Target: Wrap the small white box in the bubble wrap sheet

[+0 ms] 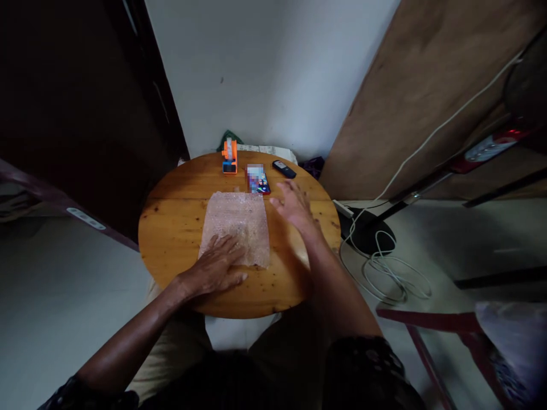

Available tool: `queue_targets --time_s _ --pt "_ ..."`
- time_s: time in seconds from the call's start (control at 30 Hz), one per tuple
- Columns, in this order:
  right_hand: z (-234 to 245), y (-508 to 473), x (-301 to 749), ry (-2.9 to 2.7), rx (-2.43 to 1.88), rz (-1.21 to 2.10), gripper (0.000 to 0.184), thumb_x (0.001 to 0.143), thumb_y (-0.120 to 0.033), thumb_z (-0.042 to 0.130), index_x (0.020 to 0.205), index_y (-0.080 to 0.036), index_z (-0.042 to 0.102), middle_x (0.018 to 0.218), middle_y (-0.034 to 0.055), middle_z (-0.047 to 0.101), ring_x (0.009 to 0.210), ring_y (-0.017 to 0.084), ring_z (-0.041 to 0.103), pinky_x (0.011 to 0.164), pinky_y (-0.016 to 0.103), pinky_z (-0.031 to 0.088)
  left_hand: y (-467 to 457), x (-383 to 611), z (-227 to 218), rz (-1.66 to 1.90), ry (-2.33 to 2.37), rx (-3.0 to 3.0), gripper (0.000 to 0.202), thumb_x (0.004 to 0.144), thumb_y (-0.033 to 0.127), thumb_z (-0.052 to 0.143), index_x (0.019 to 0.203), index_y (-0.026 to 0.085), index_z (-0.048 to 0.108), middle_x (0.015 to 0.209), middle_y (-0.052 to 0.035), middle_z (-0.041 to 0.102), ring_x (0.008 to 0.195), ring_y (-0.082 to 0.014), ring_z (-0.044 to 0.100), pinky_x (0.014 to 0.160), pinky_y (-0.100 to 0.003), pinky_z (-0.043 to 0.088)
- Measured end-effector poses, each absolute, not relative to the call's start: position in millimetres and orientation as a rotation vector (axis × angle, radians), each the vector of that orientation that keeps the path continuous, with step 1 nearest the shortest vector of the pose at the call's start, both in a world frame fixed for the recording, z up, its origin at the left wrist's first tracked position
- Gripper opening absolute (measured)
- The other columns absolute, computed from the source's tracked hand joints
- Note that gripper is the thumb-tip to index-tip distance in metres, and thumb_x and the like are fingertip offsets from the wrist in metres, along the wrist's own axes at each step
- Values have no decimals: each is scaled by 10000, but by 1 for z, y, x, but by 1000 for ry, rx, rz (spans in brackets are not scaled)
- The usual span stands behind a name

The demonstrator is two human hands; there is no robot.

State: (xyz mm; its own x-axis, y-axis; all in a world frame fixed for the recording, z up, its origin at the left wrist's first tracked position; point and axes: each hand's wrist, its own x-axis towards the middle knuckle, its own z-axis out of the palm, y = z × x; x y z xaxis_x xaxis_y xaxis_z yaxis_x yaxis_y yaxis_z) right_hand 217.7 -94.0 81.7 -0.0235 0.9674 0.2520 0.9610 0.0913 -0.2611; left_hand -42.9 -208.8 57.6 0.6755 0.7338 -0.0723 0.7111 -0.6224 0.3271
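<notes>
A sheet of bubble wrap [237,213] lies flat on the oval wooden table [171,228]. My left hand [217,265] rests palm down with spread fingers on its near left part, the thumb reaching over bare wood. My right hand [294,205] is raised a little to the right of the sheet, fingers apart and nothing in them. Just beyond the wrap lies a smartphone [261,183] with a lit, partly blurred screen. A small dark handset [284,169] is nearest the right fingertips, slightly farther back.
An orange tape dispenser [229,156] stands at the table's back edge before the wall. To the right are a fan's black base [371,233], a coiled white cable [388,270] on the floor and a dark red chair [431,320]. A dark door stands on the left.
</notes>
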Motion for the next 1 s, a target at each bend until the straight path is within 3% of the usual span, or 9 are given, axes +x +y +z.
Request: queue_targets --time_s 0.07,0.13,0.23,0.3,0.43,0.53,0.7,1.0 --pt "85 -96 239 -1991 -2063 59 624 860 -386 665 1415 -152 502 1484 184 503 1330 369 472 1057 517 394 -210 -44 54 162 1172 2554 604 929 520 559 1452 222 501 1602 -160 379 1520 -366 266 1225 -621 191" --pt "82 -100 257 -1948 -2211 99 578 819 -336 705 1334 -117 558 1346 216 608 1224 381 556 995 509 431 -212 -44 49 235 1170 2558 595 930 526 557 1446 233 507 1594 -147 396 1519 -356 275 1229 -617 188" --pt "75 -109 272 -1910 -2240 182 395 837 -254 663 1213 -137 630 1097 165 723 1017 311 658 873 418 479 -217 -42 42 307 1130 2569 573 928 525 563 1430 252 521 1583 -127 419 1511 -340 300 1237 -605 191" --pt "74 -116 271 -1840 -2148 261 373 831 -257 661 1193 -172 640 1036 114 737 935 260 674 813 359 488 -222 -41 39 345 1126 2570 574 926 520 568 1427 242 522 1567 -129 442 1503 -333 318 1242 -600 194" --pt "83 -133 236 -1865 -1629 447 453 790 -314 692 1231 -235 620 1090 29 733 935 210 676 827 320 506 -229 -45 35 499 1211 2566 526 911 455 607 1364 190 573 1505 -150 513 1466 -326 384 1241 -599 221" --pt "86 -142 195 -2078 -1361 557 485 772 -300 708 1246 -235 625 1137 32 728 956 217 675 849 324 505 -231 -54 29 648 1289 2565 471 909 380 612 1334 177 593 1450 -157 565 1421 -327 444 1221 -617 257" --pt "63 -143 157 -2329 -1365 526 510 769 -175 695 1274 -178 627 1215 120 712 1072 266 655 954 387 474 -234 -65 15 754 1307 2575 351 919 323 593 1238 186 642 1379 -141 619 1345 -315 513 1177 -606 340" --pt "40 -142 163 -2249 -1322 581 550 776 -189 712 1317 -212 618 1263 87 703 1117 250 640 990 390 454 -235 -67 11 757 1307 2544 322 930 336 580 1218 205 639 1379 -124 610 1333 -297 516 1178 -581 347"
